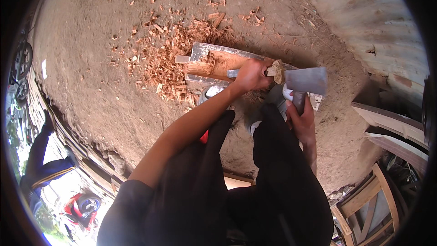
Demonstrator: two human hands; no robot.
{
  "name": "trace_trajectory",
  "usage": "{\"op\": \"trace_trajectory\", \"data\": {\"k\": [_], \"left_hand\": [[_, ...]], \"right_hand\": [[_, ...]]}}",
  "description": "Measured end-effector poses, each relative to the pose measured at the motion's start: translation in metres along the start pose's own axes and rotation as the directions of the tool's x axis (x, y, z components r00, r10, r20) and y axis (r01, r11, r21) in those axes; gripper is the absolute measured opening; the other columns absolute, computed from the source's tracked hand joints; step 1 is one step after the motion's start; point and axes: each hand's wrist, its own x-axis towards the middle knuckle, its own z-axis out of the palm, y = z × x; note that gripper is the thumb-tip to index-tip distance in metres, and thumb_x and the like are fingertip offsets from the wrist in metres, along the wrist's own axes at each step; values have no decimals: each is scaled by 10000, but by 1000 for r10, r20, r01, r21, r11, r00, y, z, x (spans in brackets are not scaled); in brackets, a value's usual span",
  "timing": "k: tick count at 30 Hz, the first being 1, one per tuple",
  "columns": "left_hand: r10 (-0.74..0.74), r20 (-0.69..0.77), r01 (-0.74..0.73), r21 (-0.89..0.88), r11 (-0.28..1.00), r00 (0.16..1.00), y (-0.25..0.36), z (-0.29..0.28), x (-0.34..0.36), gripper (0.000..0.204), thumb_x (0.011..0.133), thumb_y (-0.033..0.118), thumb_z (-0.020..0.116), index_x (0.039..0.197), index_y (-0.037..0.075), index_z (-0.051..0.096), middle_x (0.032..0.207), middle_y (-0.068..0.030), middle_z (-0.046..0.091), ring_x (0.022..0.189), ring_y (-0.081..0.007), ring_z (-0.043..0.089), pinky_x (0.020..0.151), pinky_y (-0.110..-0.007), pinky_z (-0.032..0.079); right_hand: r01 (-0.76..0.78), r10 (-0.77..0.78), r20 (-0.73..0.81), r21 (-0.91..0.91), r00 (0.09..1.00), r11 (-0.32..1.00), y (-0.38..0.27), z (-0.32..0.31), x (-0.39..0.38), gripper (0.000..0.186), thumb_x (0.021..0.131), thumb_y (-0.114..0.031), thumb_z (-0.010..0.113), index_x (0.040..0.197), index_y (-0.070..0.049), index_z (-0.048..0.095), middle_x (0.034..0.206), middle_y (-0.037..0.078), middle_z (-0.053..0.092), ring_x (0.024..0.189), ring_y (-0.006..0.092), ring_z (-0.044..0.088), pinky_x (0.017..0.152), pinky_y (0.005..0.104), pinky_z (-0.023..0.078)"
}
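My left hand (251,74) is closed around a chisel (233,73), its frayed wooden handle end poking out at the right. The chisel lies over the orange-brown cut recess of a long wooden workpiece (211,48) with pale, scuffed edges, set low above the ground among my feet. My right hand (300,118) grips the dark handle of a hatchet (306,80), whose broad grey head is held just right of the chisel's handle end; whether they touch I cannot tell. Curled wood shavings (159,54) are heaped around the workpiece's left end.
Corrugated sheeting (373,32) runs along the upper right. Wooden boards (387,120) and a wooden frame (366,189) lean at the right. Stacked planks (63,146) line the left edge, with motorbikes (79,209) beyond and another person's legs (45,173) in dark striped trousers.
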Motion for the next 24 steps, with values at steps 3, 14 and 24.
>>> {"op": "trace_trajectory", "data": {"k": [3, 14, 24], "left_hand": [[7, -5, -7, -7, 1000, 1000, -1, -5, -1, 315, 652, 201, 720, 926, 49, 687, 685, -217, 633, 677, -420, 643, 641, -484, 527], [-5, -7, 5, 33, 999, 1000, -4, -3, -5, 347, 646, 206, 716, 946, 41, 660, 684, -225, 626, 671, -416, 644, 636, -491, 526], [0, -6, 1, 84, 996, 1000, -9, 2, -5, 344, 660, 224, 727, 944, 43, 654, 670, -218, 628, 657, -404, 652, 630, -488, 529]], "right_hand": [[-26, 27, 21, -23, 999, 999, -10, -4, 1, 274, 995, -175, 608, 1224, -54, 520, 658, 5, 496, 440, 91, 465, 396, 257, 384], [-110, 108, 26, 94, 994, 990, -6, -11, 7, 246, 977, -157, 635, 1168, -51, 522, 664, 14, 515, 429, 90, 468, 391, 267, 377], [-61, 65, -25, 118, 998, 991, -5, -6, 14, 269, 965, -152, 645, 1189, -62, 529, 699, 6, 535, 442, 89, 482, 400, 261, 388]]}}
